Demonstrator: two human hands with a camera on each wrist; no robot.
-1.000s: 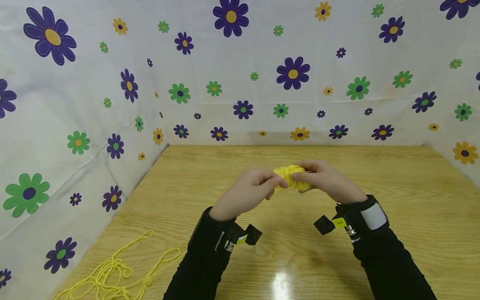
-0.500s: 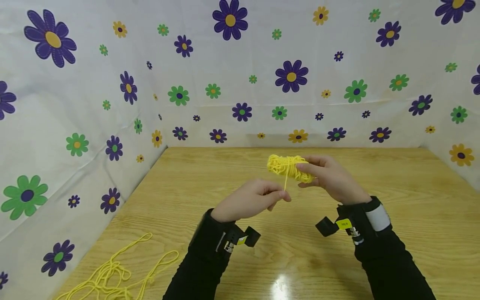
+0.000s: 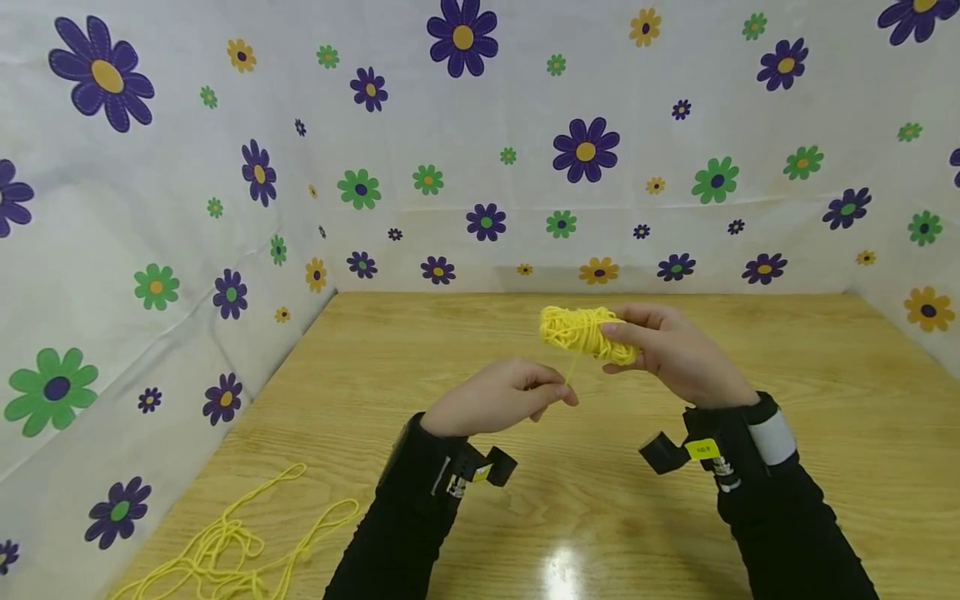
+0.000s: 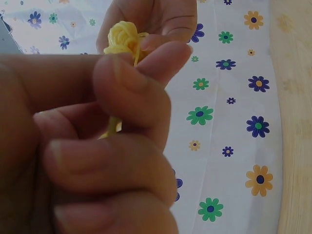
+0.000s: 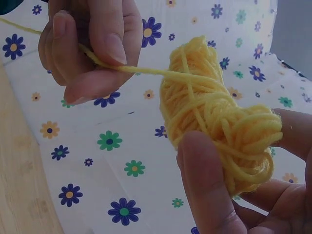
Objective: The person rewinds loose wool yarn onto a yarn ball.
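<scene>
A wound bundle of yellow yarn (image 3: 577, 330) is held up above the table by my right hand (image 3: 671, 350). Thumb and fingers grip its right end, as the right wrist view shows with the yarn bundle (image 5: 214, 112) large in front. From the bundle a single strand (image 5: 151, 71) runs taut to my left hand (image 3: 510, 396), which pinches it between thumb and index finger, lower and to the left. The strand passes on behind the left fingers. In the left wrist view the curled fingers (image 4: 112, 165) cover most of the strand, with the bundle's end beyond them.
Loose loops of yellow yarn (image 3: 217, 546) lie tangled on the wooden table (image 3: 420, 333) at the front left. A white flowered cloth (image 3: 450, 142) hangs behind and along the sides. Both wrists wear black straps with small cameras (image 3: 663, 452).
My left hand has drawn down and away from the bundle, with the strand now stretched between. My right hand has shifted slightly right, and the bundle's left end has come into view.
</scene>
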